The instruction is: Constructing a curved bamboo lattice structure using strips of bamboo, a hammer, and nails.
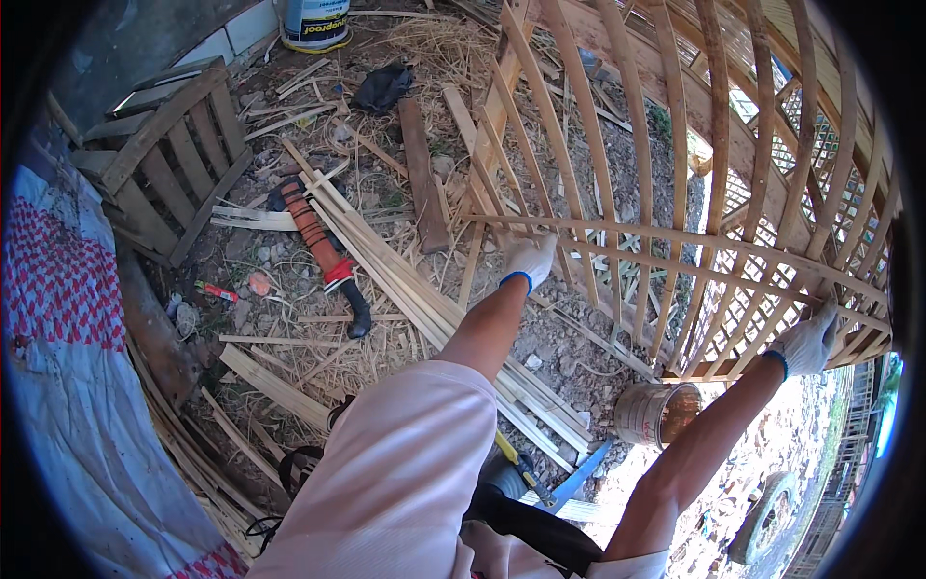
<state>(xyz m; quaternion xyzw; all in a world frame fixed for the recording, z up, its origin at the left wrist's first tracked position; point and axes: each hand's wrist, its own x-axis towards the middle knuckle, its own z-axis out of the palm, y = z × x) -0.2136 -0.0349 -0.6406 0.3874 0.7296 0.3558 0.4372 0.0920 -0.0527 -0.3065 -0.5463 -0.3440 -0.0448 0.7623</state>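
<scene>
Left hand (530, 261) half curls at one end of a thin slat (675, 265), right hand (806, 344) near the other, partly closed; actual grip I cannot tell. Wide spacing probably steadies it across the lattice (720, 145), near its lower edge.

Down the view peers from the wearer's head, a wide fisheye, pale sleeve (386, 463) looming close! Left hand (529, 259) and right hand (806, 344) sit farther out, wooden lattice (715, 125) bending toward the rim
</scene>
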